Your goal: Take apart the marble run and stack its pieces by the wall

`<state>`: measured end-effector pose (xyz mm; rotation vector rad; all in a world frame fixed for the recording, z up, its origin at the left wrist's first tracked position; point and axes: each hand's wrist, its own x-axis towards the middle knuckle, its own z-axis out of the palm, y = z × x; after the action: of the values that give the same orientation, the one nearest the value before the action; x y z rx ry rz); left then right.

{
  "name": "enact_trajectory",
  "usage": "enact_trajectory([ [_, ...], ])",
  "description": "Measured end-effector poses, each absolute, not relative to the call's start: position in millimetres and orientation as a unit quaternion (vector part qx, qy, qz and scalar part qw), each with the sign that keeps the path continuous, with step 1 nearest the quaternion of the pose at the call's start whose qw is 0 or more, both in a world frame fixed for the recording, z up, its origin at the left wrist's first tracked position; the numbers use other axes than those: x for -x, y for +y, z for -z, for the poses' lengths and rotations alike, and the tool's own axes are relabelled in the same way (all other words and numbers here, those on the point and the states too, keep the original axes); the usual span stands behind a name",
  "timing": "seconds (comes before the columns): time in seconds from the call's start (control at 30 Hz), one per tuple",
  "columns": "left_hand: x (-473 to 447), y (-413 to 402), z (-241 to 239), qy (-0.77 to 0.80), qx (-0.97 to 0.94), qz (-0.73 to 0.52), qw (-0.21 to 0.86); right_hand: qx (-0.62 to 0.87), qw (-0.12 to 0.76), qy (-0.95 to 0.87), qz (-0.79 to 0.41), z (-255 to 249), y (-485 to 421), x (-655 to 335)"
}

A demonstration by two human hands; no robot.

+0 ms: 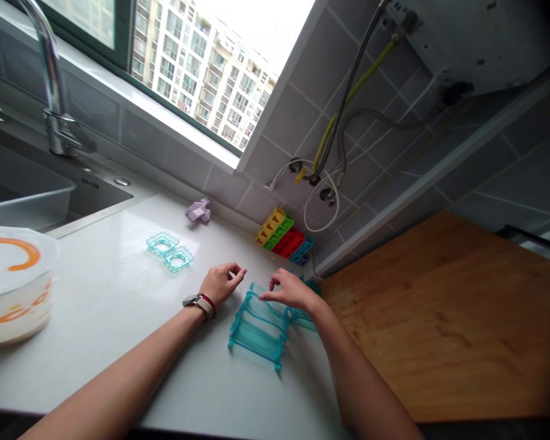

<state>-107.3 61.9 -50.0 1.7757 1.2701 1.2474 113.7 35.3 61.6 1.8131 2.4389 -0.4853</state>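
Observation:
A row of clear turquoise plastic frames stands on the white counter in front of me. My right hand rests on the far end of this row, fingers curled and pinching the top edge of a frame. My left hand, with a watch on the wrist, lies on the counter just left of the row, its fingers curled in; whether it holds anything is hidden. Two more turquoise pieces with round openings lie flat further left.
A stack of yellow, green, red and blue blocks leans against the tiled wall, a small lilac piece beside it. A wooden board lies at right. A white orange-marked tub, sink and tap are left.

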Motion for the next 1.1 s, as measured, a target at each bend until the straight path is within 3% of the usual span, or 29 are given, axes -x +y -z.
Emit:
enact_trajectory([
  [0.3, 108.4, 61.5, 50.1, 0.477, -0.653, -0.478, 0.342, -0.536, 0.132, 0.794, 0.253, -51.3, 28.2, -116.5],
  [0.47, 109.5, 62.3, 49.6, 0.483, -0.643, -0.482, 0.347, -0.526, 0.167, 0.804, 0.221, -45.6, 31.8, -102.8],
  [0.9, 106.5, 57.7, 48.4, 0.44, -0.686, -0.455, 0.359, -0.52, 0.121, 0.833, 0.144, -32.6, 11.5, -98.5],
  [1.1, 103.9, 50.5, 51.6, 0.446, -0.755, -0.42, 0.235, -0.527, 0.104, 0.832, 0.14, -29.6, 11.1, -100.3],
])
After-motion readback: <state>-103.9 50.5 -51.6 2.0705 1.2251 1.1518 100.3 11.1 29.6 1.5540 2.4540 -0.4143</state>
